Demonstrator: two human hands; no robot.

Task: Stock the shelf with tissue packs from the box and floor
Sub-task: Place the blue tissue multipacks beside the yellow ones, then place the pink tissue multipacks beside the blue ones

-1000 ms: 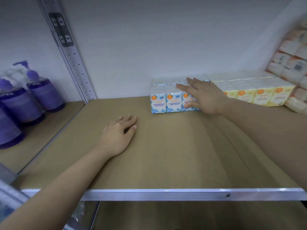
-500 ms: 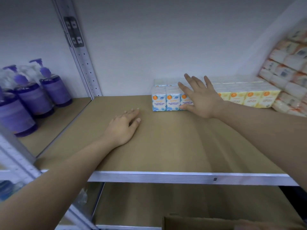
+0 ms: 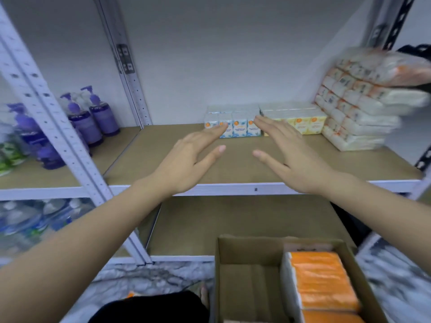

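Blue-and-white tissue packs (image 3: 240, 127) stand in a row at the back of the brown shelf (image 3: 233, 166), with yellow packs (image 3: 307, 122) to their right. My left hand (image 3: 193, 157) and my right hand (image 3: 289, 155) hover open above the shelf's front half, palms down, holding nothing. Below, an open cardboard box (image 3: 251, 276) sits on the floor with orange tissue packs (image 3: 321, 280) in its right side. A small orange pack (image 3: 130, 294) shows on the floor at the lower left.
A tall stack of white-and-orange tissue bundles (image 3: 354, 108) fills the shelf's right end. Purple pump bottles (image 3: 93, 117) stand on the neighbouring left shelf, water bottles (image 3: 35, 220) below them. Metal uprights (image 3: 56, 136) frame the bay. The lower shelf (image 3: 233, 220) lies behind the box.
Both hands have lifted off the shelf and drawn back toward the front edge. The right hand has left the blue packs. The view has pulled back, showing the box and floor.
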